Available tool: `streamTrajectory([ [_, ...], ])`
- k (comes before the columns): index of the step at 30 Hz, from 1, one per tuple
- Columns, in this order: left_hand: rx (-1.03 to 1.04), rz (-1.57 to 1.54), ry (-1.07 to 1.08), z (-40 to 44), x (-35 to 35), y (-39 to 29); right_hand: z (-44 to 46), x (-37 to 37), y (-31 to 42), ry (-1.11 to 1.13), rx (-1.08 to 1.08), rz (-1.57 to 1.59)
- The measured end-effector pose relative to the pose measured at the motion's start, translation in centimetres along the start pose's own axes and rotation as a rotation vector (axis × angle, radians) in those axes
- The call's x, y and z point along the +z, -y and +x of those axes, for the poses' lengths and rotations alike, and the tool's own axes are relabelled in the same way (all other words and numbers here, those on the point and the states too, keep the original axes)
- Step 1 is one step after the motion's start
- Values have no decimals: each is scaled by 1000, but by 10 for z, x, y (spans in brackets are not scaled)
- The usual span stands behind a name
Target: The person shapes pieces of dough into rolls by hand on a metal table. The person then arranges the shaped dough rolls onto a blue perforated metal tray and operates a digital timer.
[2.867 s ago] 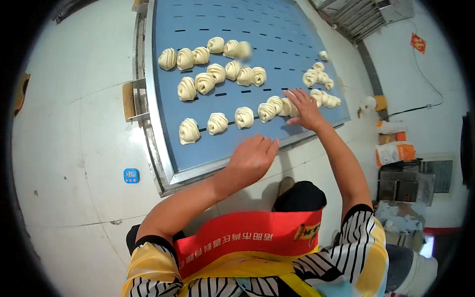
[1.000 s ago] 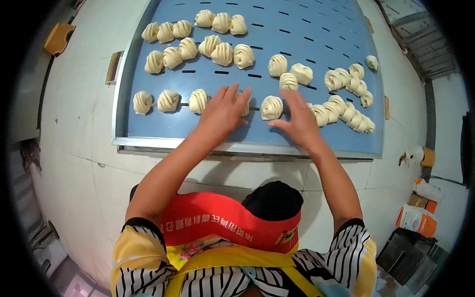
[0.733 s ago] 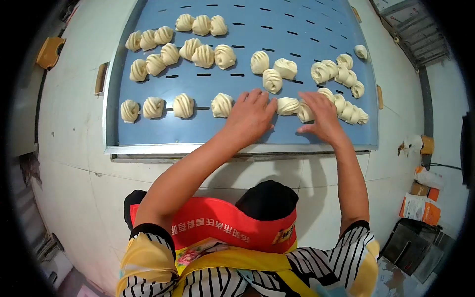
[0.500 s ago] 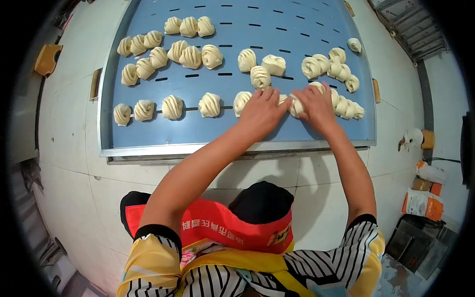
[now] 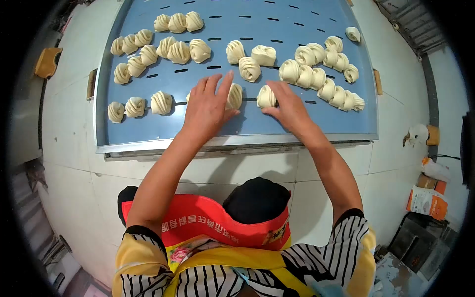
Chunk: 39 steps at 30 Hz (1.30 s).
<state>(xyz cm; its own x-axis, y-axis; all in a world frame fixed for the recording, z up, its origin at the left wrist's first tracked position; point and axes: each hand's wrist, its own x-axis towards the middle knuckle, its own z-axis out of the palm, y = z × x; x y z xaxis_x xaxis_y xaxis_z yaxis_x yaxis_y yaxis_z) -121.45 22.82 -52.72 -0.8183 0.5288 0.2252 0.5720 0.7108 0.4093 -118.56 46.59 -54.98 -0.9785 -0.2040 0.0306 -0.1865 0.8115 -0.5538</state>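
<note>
Several twisted dough rolls stand in rows on a blue slotted tray (image 5: 163, 133). My left hand (image 5: 207, 106) is over the front row with its fingers spread, holding nothing. It partly hides one roll under its fingers, and another twisted roll (image 5: 234, 96) stands just right of its thumb. My right hand (image 5: 291, 108) has its thumb and fingers around the right side of a twisted dough roll (image 5: 265, 96), which sits at tray level. Behind that hand, a slanting line of touching rolls (image 5: 305, 77) runs to the right.
A metal rim (image 5: 237, 141) edges the tray at the front. More rolls (image 5: 177, 23) sit in groups at the back left, and a lone roll (image 5: 353, 34) lies near the right edge. Wooden handles (image 5: 378, 82) stick out at the sides. Boxes (image 5: 428, 203) stand on the floor at right.
My left hand has moved left and its fingers have spread. My right hand has shifted left to a roll in the front row. The hands are farther apart, and the view has shifted slightly.
</note>
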Motion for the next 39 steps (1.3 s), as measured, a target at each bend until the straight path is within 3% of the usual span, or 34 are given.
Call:
streamTrajectory([
  [4, 143, 40, -55, -3, 24, 22, 6, 0, -6, 51, -69, 73],
  [11, 126, 6, -65, -4, 40, 28, 9, 4, -14, 72, -20, 138],
  [14, 114, 92, -127, -4, 39, 25, 10, -6, -9, 70, -114, 12],
  [17, 172, -23, -182, -11, 15, 0, 26, -37, -14, -197, -108, -147],
  [20, 341, -143, -125, -27, 31, -13, 47, -39, -43, -114, -31, -463],
  [23, 387, -158, -107, -24, 30, -17, 59, -39, -53, 23, -80, -547],
  [26, 394, -152, -110, -25, 31, -15, 40, -61, -31, -147, -187, -356],
  [29, 398, -155, -89, -27, 34, -15, 8, -73, -32, -96, -95, -199],
  [32, 394, -155, -83, -25, 35, -20, -16, -43, -56, 11, -134, -299],
  [39, 388, -114, 1, -28, 31, -18, -16, -34, -57, -66, -82, -183],
])
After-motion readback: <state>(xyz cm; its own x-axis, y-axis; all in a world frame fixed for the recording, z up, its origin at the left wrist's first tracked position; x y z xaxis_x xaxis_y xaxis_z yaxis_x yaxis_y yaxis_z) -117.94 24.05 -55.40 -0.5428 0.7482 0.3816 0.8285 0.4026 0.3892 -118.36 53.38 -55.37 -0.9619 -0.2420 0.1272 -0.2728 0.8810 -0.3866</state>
